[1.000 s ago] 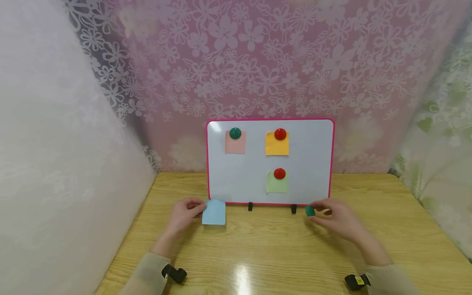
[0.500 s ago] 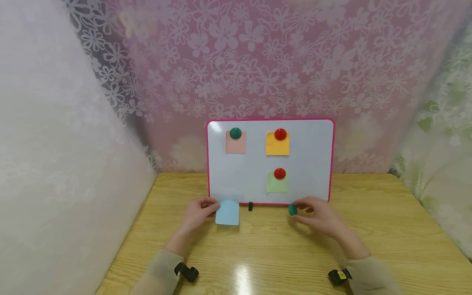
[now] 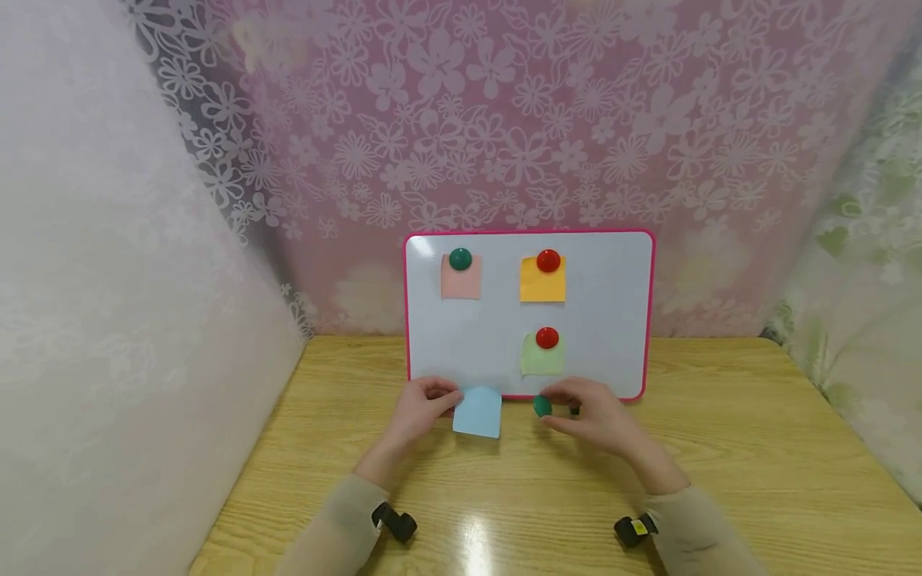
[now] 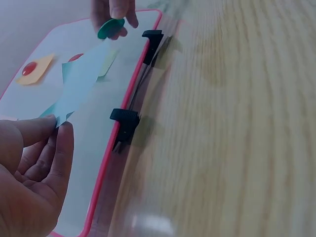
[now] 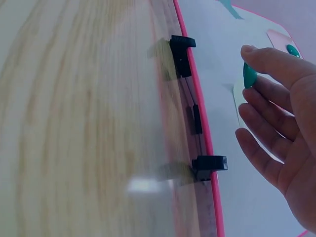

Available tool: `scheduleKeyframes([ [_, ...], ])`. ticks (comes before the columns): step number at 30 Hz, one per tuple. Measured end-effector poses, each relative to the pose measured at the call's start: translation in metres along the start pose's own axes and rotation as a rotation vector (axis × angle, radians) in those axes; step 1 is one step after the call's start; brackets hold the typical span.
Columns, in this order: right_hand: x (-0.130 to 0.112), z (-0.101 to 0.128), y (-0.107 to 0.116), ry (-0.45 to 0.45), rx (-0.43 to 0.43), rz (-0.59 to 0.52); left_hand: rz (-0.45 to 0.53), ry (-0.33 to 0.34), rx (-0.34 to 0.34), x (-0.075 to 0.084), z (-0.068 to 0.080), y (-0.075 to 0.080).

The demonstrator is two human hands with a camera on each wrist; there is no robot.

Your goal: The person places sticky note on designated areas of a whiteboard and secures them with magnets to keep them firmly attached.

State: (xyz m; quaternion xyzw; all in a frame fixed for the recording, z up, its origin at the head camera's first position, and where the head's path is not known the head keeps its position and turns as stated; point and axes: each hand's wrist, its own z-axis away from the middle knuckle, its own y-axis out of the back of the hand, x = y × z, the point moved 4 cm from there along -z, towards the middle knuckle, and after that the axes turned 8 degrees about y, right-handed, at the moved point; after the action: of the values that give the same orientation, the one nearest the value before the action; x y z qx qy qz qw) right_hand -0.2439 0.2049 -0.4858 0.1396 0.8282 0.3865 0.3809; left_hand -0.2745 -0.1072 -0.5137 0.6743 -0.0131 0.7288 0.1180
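My left hand [image 3: 425,408] pinches a blue sticky note [image 3: 478,413] by its left edge, in front of the whiteboard's lower edge. In the left wrist view the note [image 4: 81,81] looks bent, held between thumb and fingertips. Just to the right, my right hand [image 3: 594,416] holds a round green magnet [image 3: 543,406] between thumb and fingers; the right wrist view shows this magnet [image 5: 249,75] edge-on. Behind both hands stands the whiteboard [image 3: 605,320] with its pink frame. A gap separates the note from the magnet.
On the board, a green magnet [image 3: 460,259] sits on a pink note [image 3: 461,284]. Red magnets hold an orange note [image 3: 543,286] and a pale green note [image 3: 542,360]. Black clip feet [image 4: 126,123] support the board on the wooden table [image 3: 504,496]. A patterned wall covering [image 3: 504,120] rises behind.
My left hand has moved right with the blue note, which now tilts slightly. My right hand has moved left with the green magnet, so the two are closer together.
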Motion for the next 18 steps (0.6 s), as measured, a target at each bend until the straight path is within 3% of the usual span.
scheduleKeyframes([
  [12,-0.014,-0.024,-0.005,0.005,0.037,-0.049,0.006,-0.012,0.013,0.015,-0.01,-0.012],
  [18,-0.022,-0.033,-0.009,0.013,0.046,-0.048,0.013,0.013,0.033,0.018,-0.013,-0.014],
])
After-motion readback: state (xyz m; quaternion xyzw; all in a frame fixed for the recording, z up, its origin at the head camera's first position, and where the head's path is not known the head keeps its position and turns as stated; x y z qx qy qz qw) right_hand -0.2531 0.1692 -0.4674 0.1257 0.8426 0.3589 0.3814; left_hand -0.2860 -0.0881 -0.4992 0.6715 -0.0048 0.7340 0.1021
